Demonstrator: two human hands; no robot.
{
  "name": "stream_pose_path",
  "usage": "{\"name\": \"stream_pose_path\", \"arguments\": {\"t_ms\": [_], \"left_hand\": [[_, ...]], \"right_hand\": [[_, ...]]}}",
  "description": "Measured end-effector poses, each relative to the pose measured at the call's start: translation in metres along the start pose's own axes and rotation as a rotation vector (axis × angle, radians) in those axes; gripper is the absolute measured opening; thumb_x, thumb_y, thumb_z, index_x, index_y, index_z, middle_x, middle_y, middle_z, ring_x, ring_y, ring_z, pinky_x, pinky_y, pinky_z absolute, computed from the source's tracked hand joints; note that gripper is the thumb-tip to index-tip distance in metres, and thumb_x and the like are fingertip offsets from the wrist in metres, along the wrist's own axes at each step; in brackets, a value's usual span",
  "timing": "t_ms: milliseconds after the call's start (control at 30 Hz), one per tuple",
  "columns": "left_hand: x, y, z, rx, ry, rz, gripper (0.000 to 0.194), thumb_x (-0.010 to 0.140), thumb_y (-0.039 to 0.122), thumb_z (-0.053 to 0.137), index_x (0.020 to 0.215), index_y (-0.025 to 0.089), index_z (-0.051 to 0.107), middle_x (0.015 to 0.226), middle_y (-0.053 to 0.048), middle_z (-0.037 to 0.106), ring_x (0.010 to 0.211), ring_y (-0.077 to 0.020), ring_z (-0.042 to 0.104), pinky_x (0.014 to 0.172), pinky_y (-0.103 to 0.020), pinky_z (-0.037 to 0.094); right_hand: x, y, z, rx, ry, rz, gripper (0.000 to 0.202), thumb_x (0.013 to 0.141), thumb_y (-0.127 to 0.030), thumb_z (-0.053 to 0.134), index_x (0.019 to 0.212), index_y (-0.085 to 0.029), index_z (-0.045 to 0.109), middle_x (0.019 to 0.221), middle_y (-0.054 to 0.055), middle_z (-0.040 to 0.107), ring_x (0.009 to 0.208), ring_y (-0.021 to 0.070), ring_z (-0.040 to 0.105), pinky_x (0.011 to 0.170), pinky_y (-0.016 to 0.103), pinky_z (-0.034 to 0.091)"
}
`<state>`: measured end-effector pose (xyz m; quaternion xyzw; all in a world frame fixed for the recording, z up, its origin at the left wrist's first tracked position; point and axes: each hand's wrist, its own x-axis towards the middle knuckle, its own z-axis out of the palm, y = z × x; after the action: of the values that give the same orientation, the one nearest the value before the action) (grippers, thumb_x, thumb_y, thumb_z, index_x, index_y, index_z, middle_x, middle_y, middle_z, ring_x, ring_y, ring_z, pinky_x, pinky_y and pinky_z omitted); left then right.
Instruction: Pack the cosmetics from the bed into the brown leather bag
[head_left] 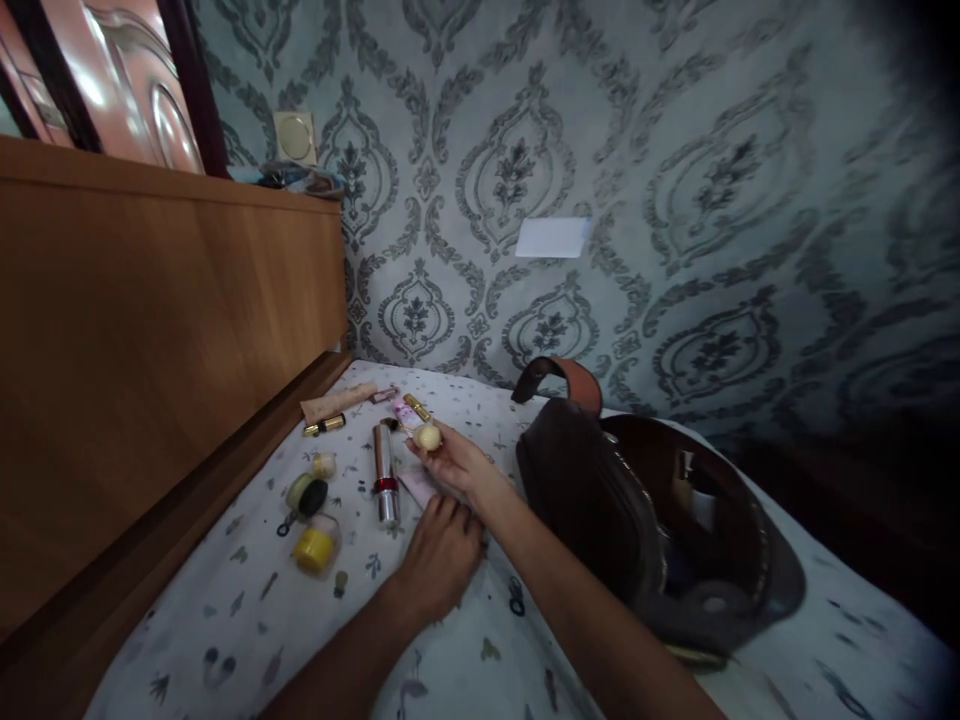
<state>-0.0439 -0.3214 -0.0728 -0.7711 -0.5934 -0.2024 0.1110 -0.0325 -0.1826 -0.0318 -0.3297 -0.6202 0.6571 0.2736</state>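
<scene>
My right hand [457, 462] holds a small round cream-coloured item [427, 437] between its fingers, above the patterned sheet. My left hand [444, 550] rests lower on the sheet, its fingers curled near a pale pink item [418, 487]; whether they grip it is hard to tell. A silver and copper tube with a red band [385, 485] lies left of my hands. Just beyond my right hand are a gold tube [417, 407] and a pink item [403, 412]. Further left are a yellow jar [313, 550], a green-and-black jar [307, 495] and a small cream jar [324, 464].
An open dark brown bag [585, 490] with small items inside stands on the right. A beige tube [337, 403] and a black-gold tube [325, 426] lie near the wooden furniture [172, 320] on the left. Patterned wallpaper [517, 170] rises behind the sheet.
</scene>
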Motion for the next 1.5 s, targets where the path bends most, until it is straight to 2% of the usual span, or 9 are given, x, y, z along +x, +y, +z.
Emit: {"name": "stream_pose_path", "arguments": {"t_ms": [100, 233, 333, 433, 633, 867, 1100, 1267, 1500], "left_hand": [[-0.002, -0.001, 0.004, -0.033, 0.027, 0.002, 0.021, 0.092, 0.018, 0.055, 0.111, 0.013, 0.061, 0.109, -0.013, 0.068, 0.11, -0.0286, 0.058, 0.093, -0.044, 0.045], [-0.005, -0.004, 0.01, -0.055, 0.066, 0.023, 0.028, 0.092, 0.017, 0.053, 0.12, 0.015, 0.059, 0.12, -0.014, 0.066, 0.117, -0.0295, 0.057, 0.096, -0.048, 0.045], [-0.006, -0.005, 0.014, -0.051, 0.099, 0.059, 0.029, 0.091, 0.018, 0.056, 0.119, 0.016, 0.061, 0.123, -0.013, 0.065, 0.119, -0.0304, 0.056, 0.099, -0.05, 0.044], [-0.006, -0.005, 0.015, -0.046, 0.13, 0.089, 0.028, 0.091, 0.019, 0.055, 0.119, 0.017, 0.062, 0.123, -0.013, 0.066, 0.118, -0.0298, 0.056, 0.099, -0.049, 0.044], [-0.008, -0.005, 0.015, -0.051, 0.16, 0.106, 0.022, 0.094, 0.019, 0.05, 0.109, 0.016, 0.065, 0.104, -0.011, 0.07, 0.099, -0.0272, 0.061, 0.089, -0.046, 0.049], [-0.011, -0.005, 0.014, -0.094, 0.229, 0.173, 0.026, 0.092, 0.016, 0.045, 0.108, 0.018, 0.065, 0.098, -0.011, 0.071, 0.091, -0.0278, 0.063, 0.085, -0.048, 0.051], [-0.006, 0.004, 0.005, -0.2, 0.236, 0.175, 0.033, 0.088, 0.014, 0.043, 0.109, 0.024, 0.065, 0.092, -0.007, 0.07, 0.09, -0.0281, 0.064, 0.079, -0.044, 0.054], [-0.009, 0.004, 0.01, -0.147, 0.256, 0.197, 0.027, 0.095, 0.02, 0.041, 0.111, 0.022, 0.062, 0.101, -0.008, 0.069, 0.096, -0.0267, 0.063, 0.083, -0.043, 0.053], [-0.009, -0.003, 0.019, -0.066, 0.224, 0.193, 0.028, 0.1, 0.035, 0.038, 0.104, 0.021, 0.062, 0.101, -0.008, 0.068, 0.1, -0.0256, 0.061, 0.088, -0.041, 0.049]], "right_hand": [[-0.028, 0.004, -0.012, 0.281, -0.05, 0.038, 0.028, 0.092, -0.046, 0.056, 0.085, -0.02, 0.052, 0.081, 0.004, 0.065, 0.081, 0.017, 0.069, 0.066, 0.028, 0.058], [-0.065, 0.001, -0.019, 0.631, -0.148, 0.082, 0.019, 0.084, -0.032, 0.07, 0.092, -0.018, 0.062, 0.087, 0.004, 0.069, 0.086, 0.0144, 0.07, 0.071, 0.022, 0.056], [-0.092, -0.01, -0.019, 0.708, -0.155, 0.076, 0.032, 0.077, -0.022, 0.077, 0.107, -0.017, 0.066, 0.093, 0.003, 0.071, 0.087, 0.0123, 0.07, 0.074, 0.019, 0.055], [-0.114, -0.02, -0.02, 0.791, -0.204, 0.065, 0.047, 0.077, -0.026, 0.079, 0.12, -0.018, 0.063, 0.094, 0.004, 0.072, 0.085, 0.0121, 0.071, 0.072, 0.016, 0.055], [-0.143, -0.027, -0.027, 0.812, -0.231, 0.031, 0.049, 0.086, -0.036, 0.071, 0.129, -0.019, 0.056, 0.083, 0.003, 0.072, 0.069, 0.0087, 0.069, 0.064, 0.014, 0.054], [-0.177, -0.03, -0.034, 0.652, -0.226, -0.044, 0.063, 0.061, -0.02, 0.089, 0.117, -0.019, 0.061, 0.089, 0.001, 0.073, 0.066, 0.0065, 0.067, 0.062, 0.014, 0.051], [-0.197, -0.045, -0.044, 0.57, -0.311, -0.178, 0.057, 0.07, -0.042, 0.083, 0.111, -0.021, 0.051, 0.081, 0.0, 0.07, 0.057, 0.0132, 0.068, 0.049, 0.02, 0.048], [-0.225, -0.073, -0.082, 0.498, -0.261, -0.301, 0.049, 0.08, -0.048, 0.073, 0.111, -0.022, 0.046, 0.086, 0.003, 0.072, 0.065, 0.0164, 0.071, 0.054, 0.023, 0.051], [-0.242, -0.108, -0.172, -0.009, 0.151, -0.383, 0.038, 0.082, -0.044, 0.071, 0.106, -0.016, 0.06, 0.084, 0.002, 0.068, 0.069, 0.0123, 0.067, 0.062, 0.023, 0.054]]}}
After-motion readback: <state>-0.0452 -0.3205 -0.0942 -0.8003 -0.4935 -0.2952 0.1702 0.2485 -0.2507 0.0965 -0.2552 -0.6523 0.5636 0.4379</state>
